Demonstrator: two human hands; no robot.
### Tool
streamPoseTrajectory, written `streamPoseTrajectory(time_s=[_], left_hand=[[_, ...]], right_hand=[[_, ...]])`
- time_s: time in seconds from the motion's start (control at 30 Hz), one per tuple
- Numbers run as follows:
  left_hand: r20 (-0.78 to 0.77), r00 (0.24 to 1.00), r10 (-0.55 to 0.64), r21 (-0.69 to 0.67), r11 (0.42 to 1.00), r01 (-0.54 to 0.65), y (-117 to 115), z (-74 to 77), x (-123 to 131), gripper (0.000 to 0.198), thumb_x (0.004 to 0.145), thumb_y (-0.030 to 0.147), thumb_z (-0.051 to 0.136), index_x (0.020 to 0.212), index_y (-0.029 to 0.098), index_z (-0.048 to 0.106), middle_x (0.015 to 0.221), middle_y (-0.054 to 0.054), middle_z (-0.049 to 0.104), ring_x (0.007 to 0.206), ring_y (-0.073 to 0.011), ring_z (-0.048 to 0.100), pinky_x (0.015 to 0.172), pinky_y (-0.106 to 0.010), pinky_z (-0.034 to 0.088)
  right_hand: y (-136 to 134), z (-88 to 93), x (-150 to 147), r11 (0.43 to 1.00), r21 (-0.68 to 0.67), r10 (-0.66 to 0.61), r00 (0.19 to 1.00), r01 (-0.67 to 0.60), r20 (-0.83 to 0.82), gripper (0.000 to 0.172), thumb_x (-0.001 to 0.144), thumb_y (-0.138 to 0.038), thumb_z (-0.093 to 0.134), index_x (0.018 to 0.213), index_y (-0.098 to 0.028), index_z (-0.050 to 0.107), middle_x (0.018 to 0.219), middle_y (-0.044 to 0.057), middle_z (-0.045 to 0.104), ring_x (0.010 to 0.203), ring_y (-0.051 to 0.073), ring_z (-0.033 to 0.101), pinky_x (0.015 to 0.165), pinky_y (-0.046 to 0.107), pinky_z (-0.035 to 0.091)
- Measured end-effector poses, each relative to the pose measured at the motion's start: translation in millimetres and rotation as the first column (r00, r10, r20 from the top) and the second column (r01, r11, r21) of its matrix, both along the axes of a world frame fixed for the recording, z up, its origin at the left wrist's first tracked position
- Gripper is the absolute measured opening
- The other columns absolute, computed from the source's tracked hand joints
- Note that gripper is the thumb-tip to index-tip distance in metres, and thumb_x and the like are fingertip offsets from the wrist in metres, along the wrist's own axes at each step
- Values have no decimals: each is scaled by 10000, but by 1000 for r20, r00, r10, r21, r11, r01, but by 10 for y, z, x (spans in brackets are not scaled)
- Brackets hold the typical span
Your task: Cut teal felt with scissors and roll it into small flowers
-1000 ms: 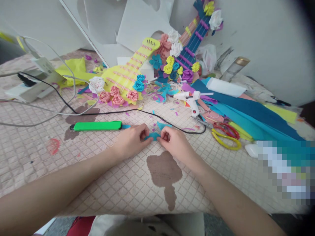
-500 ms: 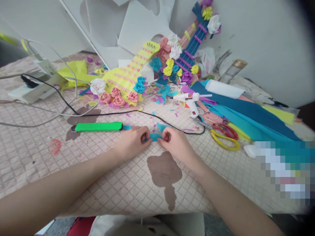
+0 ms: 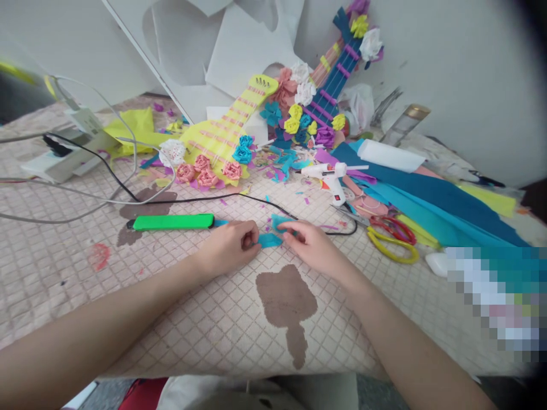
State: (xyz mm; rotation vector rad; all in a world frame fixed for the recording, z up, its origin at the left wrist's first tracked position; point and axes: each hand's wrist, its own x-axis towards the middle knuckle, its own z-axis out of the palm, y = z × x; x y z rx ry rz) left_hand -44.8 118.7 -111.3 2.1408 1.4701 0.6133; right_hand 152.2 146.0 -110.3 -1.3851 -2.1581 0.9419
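A small blue paper piece (image 3: 270, 240) is pinched at its left end by my left hand (image 3: 234, 244), whose fingers are curled together. Just right of it, my right hand (image 3: 305, 242) has its thumb and fingers apart, close to the piece's right end. Another blue scrap (image 3: 280, 221) lies at my right fingertips; whether they touch it I cannot tell. Left of my left hand rests a green cutter (image 3: 173, 221), with a blue strip (image 3: 221, 222) showing at its right end.
A white glue gun (image 3: 331, 179) with a black cord, red scissors (image 3: 395, 228) and yellow-handled scissors (image 3: 393, 250) lie to the right. Behind stand a yellow paper guitar (image 3: 222, 139) and a blue one (image 3: 333, 85) with paper flowers. A power strip (image 3: 55, 159) sits far left.
My right hand has opened its pinch and let go of the right end of the blue piece. My left hand keeps its hold. The view has shifted slightly.
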Motion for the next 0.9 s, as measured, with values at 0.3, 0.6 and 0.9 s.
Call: streamPoseTrajectory(time_s=[0.3,0.6,0.9], left_hand=[[37,999,-6,33,999,5,16,-13,-28,96,705,181,552,788,180,503,670,28,499,551,-93,457,514,-215,356],[13,1000,-18,9,1000,18,15,13,-31,178,717,195,567,895,186,555,616,40,482,545,-102,465,510,-212,352],[32,999,-7,5,1000,7,10,15,-22,183,721,203,561,903,190,570,594,49,475,534,-98,464,510,-209,357]], right_hand=[[-65,-4,-85,986,159,42,995,-56,88,244,844,-147,459,970,-168,667,892,59,597,695,126,541,649,263,427],[-7,7,9,996,82,32,999,-34,19,158,741,-83,568,842,-176,647,775,8,619,599,99,525,586,234,418],[4,10,-47,996,87,-7,999,3,50,126,704,-96,621,790,-181,655,705,-8,626,564,98,513,550,227,391]])
